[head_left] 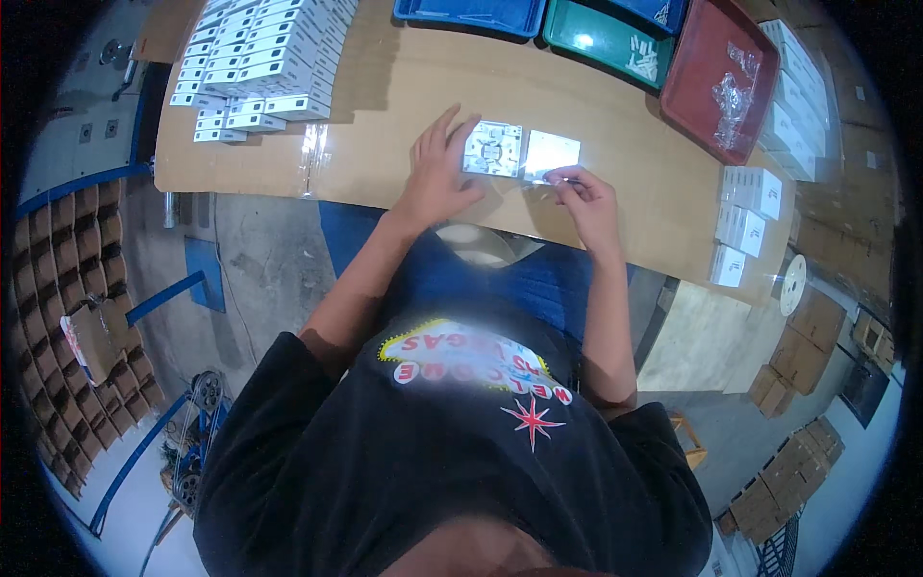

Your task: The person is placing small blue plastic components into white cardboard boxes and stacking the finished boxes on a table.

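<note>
On the tan table in front of me lies a square white case-like piece (493, 150) with small fittings showing on its face. Close at its right is a plain, shiny white square panel (554, 151); whether the two are joined I cannot tell. My left hand (440, 178) rests at the left side of the fitted piece, its fingers spread and holding nothing visible. At the panel's lower right corner, my right hand (587, 197) has thumb and fingers pinched together. What lies between those fingertips is too small to make out.
Stacked small white boxes (260, 58) rise at the back left. Along the far edge stand a blue tray (471, 21), a green tray (596, 60) with white parts, and a red tray (694, 106) with clear pieces. More white boxes (742, 226) line the right edge.
</note>
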Available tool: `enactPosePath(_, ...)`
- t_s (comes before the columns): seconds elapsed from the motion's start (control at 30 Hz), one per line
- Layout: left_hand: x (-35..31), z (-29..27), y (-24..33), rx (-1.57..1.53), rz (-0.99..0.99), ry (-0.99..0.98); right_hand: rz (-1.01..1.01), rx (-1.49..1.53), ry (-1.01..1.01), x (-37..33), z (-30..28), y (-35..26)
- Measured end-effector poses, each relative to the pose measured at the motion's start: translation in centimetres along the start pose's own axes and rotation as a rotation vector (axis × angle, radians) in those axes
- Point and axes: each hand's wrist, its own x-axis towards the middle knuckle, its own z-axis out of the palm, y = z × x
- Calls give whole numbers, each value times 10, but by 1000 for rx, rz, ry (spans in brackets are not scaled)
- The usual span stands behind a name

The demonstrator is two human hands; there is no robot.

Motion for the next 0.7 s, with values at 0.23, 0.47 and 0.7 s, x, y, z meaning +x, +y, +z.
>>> enactPosePath(0.23, -15, 20, 35, -632, -232, -97, -9, -10, -110, -2, 12, 1)
enactPosePath(0.47, -20, 47, 30, -938, -446, -3, 53, 34, -122, -4, 17, -1)
enactPosePath(0.7, -20, 40, 31, -707, -301, -39, 84, -4, -127, -6, 15, 4)
